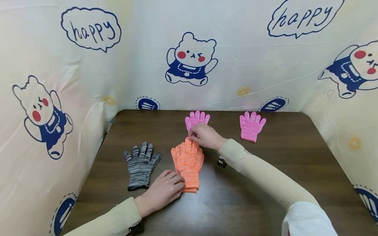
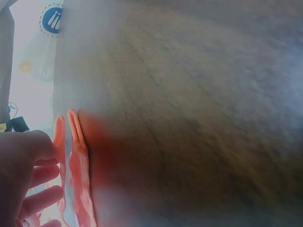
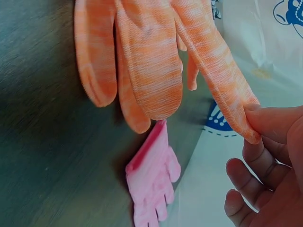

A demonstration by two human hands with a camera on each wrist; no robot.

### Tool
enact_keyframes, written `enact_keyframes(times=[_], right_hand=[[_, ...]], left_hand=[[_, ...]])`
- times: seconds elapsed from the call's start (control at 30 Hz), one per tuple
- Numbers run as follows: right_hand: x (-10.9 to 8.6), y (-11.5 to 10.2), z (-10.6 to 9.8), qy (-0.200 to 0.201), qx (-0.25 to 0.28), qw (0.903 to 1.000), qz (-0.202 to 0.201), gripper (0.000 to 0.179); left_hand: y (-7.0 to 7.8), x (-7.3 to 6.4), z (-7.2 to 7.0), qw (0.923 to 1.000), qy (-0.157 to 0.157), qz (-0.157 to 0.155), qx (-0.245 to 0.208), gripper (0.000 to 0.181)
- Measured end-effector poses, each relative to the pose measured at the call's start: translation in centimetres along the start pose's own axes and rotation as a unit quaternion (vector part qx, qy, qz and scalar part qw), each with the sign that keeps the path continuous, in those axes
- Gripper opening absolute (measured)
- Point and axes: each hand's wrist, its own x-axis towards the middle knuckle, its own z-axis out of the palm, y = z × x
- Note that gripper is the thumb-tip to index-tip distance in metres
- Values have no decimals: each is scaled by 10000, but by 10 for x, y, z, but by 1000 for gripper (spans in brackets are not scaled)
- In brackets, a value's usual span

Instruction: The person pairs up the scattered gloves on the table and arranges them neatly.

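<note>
Two orange knitted gloves (image 1: 189,165) lie one over the other at the middle of the table, fingers pointing away and cuffs towards me. My left hand (image 1: 165,190) pinches the upper glove's cuff (image 2: 59,137), which stands a little apart from the lower cuff (image 2: 81,165). With thumb and index finger, my right hand (image 1: 208,136) holds one fingertip (image 3: 248,130) of the upper orange glove, raised off the table. In the right wrist view, its other fingers hang over the lower glove. The rest of the right hand's fingers are loosely bent.
A grey-and-black striped glove (image 1: 141,168) lies to the left. One pink glove (image 1: 196,118) is behind the right hand, partly covered by it; another pink glove (image 1: 252,127) lies at the back right. A printed cloth (image 1: 236,65) hangs around the dark wooden table (image 1: 265,203).
</note>
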Motion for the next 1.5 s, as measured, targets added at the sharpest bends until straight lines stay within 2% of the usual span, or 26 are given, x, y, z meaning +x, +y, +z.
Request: enact_keyframes(times=[0.37,0.67,0.83,0.93,1.1,1.3,1.5], right_hand=[[5,0,7,11,114,9999,-21,6],[8,4,17,-135,235,9996,97,6],[10,6,22,-204,296,9992,166,6],[10,8,23,-283,594,9975,266,8],[7,14,25,-582,1164,9897,603,15],[-2,21,27,-829,955,9848,1194,17],[-7,26,32,-1693,777,9767,1068,14]], left_hand=[[-1,-2,0,9999,63,-73,-79,8],[-1,-3,7,9998,208,3,-67,6],[-2,-3,11,9996,159,-94,-202,9],[-3,-2,12,9995,69,-164,-278,12],[-3,-1,13,9994,-56,-249,-245,13],[-2,-1,13,9993,-59,-307,-191,14],[-2,0,13,9991,-60,-315,-276,15]])
